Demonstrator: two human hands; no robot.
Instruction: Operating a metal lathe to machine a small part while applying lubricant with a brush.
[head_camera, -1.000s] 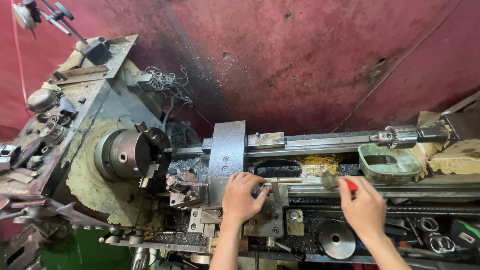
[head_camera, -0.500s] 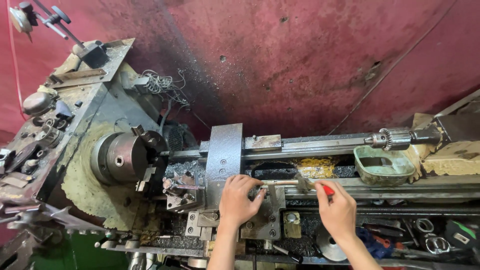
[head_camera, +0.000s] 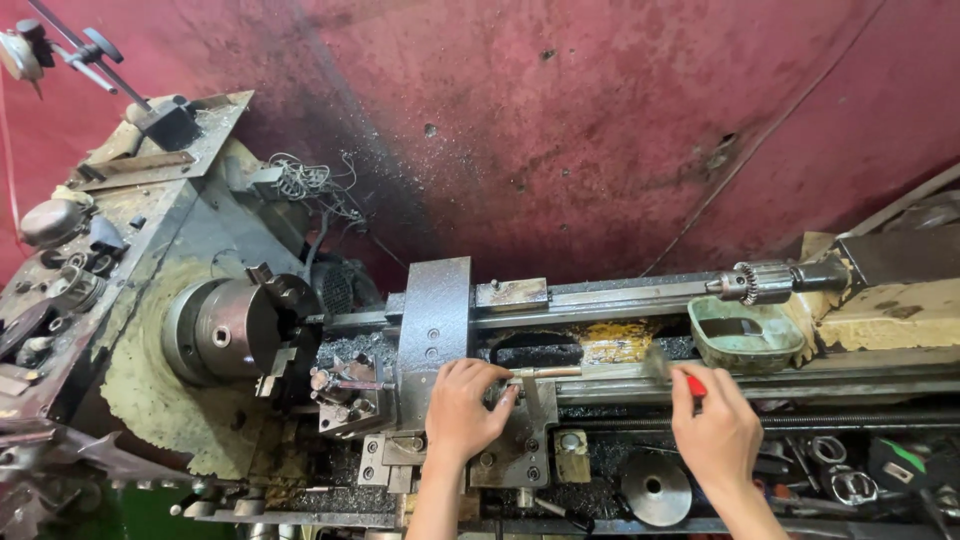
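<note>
My left hand (head_camera: 462, 408) rests on the grey lathe carriage (head_camera: 435, 310), with its curled fingertips gripping a small metal handle (head_camera: 528, 388) on the cross slide. To the right, my right hand (head_camera: 718, 432) holds a red-handled brush (head_camera: 696, 384). The brush's dark bristles (head_camera: 656, 364) touch the lathe bed rail, just below a patch of yellow chips (head_camera: 612, 340). Left of the carriage are the tool post (head_camera: 345, 392) and the empty three-jaw chuck (head_camera: 225, 330).
A worn green tray (head_camera: 745, 335) sits on the bed beside my right hand, under the tailstock drill chuck (head_camera: 760, 283). A round handwheel (head_camera: 655, 488) and loose rings and tools (head_camera: 835, 470) lie along the front. A red, chip-spattered wall (head_camera: 560, 130) is behind.
My right hand swept the brush left along the bed rail, then back right toward the green tray. My left hand stayed on the carriage.
</note>
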